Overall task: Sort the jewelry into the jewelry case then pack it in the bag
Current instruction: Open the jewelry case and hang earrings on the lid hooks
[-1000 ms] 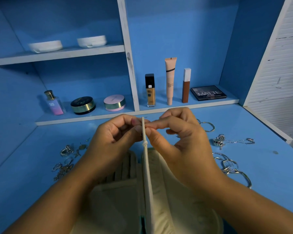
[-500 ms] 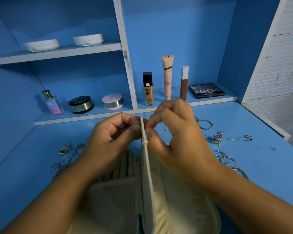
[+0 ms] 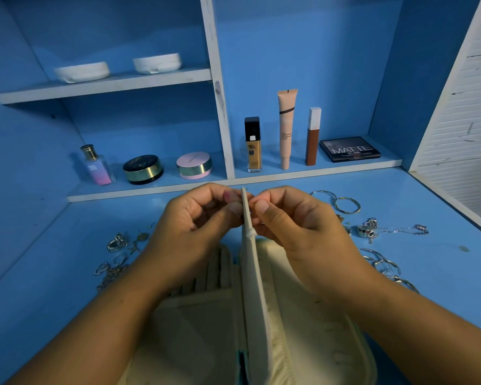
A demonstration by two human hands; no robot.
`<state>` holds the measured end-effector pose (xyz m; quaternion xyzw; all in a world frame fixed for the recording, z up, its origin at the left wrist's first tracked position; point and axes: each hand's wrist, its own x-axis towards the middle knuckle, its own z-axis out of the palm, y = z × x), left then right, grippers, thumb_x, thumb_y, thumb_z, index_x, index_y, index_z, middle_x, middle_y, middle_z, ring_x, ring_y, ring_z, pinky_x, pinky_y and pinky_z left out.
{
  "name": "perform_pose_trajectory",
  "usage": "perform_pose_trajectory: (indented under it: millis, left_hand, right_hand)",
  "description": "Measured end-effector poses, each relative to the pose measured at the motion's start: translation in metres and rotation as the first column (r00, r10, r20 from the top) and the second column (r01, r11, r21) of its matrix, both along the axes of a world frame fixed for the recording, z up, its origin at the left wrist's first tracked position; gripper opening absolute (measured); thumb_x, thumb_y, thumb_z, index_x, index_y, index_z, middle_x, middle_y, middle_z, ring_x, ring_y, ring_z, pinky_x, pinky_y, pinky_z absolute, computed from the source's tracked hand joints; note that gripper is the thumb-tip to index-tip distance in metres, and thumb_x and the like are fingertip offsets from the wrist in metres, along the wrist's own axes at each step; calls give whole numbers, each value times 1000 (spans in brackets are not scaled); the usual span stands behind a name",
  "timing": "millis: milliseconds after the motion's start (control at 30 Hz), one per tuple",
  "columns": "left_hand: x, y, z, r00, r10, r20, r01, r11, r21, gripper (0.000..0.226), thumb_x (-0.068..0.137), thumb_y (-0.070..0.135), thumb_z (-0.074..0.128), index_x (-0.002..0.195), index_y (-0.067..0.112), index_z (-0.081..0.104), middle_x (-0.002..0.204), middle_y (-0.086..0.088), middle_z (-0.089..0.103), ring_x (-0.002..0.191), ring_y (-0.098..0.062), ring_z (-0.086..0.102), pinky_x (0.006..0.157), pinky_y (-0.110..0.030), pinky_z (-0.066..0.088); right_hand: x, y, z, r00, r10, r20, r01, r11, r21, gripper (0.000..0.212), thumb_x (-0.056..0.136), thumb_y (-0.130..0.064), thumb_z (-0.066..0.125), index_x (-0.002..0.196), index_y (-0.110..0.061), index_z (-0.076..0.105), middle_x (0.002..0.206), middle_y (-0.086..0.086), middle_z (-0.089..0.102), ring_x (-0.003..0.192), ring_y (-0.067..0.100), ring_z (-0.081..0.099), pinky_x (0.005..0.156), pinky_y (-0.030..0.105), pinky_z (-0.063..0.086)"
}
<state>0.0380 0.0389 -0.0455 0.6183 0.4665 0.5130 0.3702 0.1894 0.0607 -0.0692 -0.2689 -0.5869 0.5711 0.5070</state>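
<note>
Cream jewelry case (image 3: pixel 206 323) lies open near on the worktop (image 3: pixel 400 301), left hand (image 3: pixel 189 232) and right hand (image 3: pixel 295 226) pinching its upright divider (image 3: pixel 250 259), probably fastening an earring; loose jewelry awaits sorting.

Blue table (image 3: pixel 442 287): jewelry case (image 3: pixel 206 329), jewelry (image 3: pixel 383 230).

left hand (image 3: pixel 197 218): fingers curled, thumb-forefinger pinch | right hand (image 3: pixel 292 220): same, fingertips facing left's

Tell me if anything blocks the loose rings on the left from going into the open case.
Partly. The left hand and forearm hang between the loose rings on the table and the jewelry case. The upright divider panel also screens the right half.
</note>
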Motion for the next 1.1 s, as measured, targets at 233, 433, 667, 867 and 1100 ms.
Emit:
perform_pose_trajectory:
  millis: [233, 433, 667, 867, 1100]
  left_hand:
    - [-1, 0, 0, 1000, 0, -5, 0, 1000, -4, 23, 76, 26, 56, 93, 13, 65, 83, 15, 74, 82, 1, 69, 68, -8, 50]
    - [0, 0, 1, 1000, -3, -14, 3, 1000, 6, 25, 76, 26, 55, 94, 12, 65, 82, 17, 73, 81, 3, 68, 66, -7, 49]
    - [0, -1, 1, 1000, -5, -18, 5, 1000, 5, 27, 76, 28, 55, 95, 11, 65, 83, 16, 73, 82, 2, 69, 67, -8, 49]
    - [2, 0, 0, 999, 21, -30, -20, 1000, 16, 27, 75, 28, 56, 95, 12, 66, 83, 17, 73, 81, 3, 68, 66, -7, 49]
    - [2, 0, -2, 995, 64, -71, -63, 998, 22, 31, 73, 36, 56, 95, 17, 67, 85, 15, 73, 83, 2, 68, 68, -8, 49]
  right_hand:
    - [1, -2, 0, 997, 57, -62, -60, 997, -54, 12, 81, -24, 57, 81, -15, 66, 85, 1, 71, 82, 11, 65, 77, 18, 51]
    - [1, -2, -1, 998, 43, -41, -45, 999, -32, 14, 82, -26, 57, 83, -15, 66, 88, 4, 71, 84, 13, 65, 77, 18, 51]
    - [0, -4, -1, 999, 25, -34, -25, 1000, -8, 16, 81, -27, 56, 84, -14, 65, 82, 1, 68, 79, 8, 63, 75, 18, 50]
    - [-2, -3, -2, 998, -59, 33, 56, 993, 100, 16, 83, -28, 56, 86, -15, 66, 82, 5, 68, 79, 15, 64, 77, 26, 54]
    - [-6, -2, -7, 984, -173, 51, 162, 972, 172, 8, 89, -13, 60, 87, -14, 69, 82, 8, 70, 83, 25, 66, 80, 36, 57]
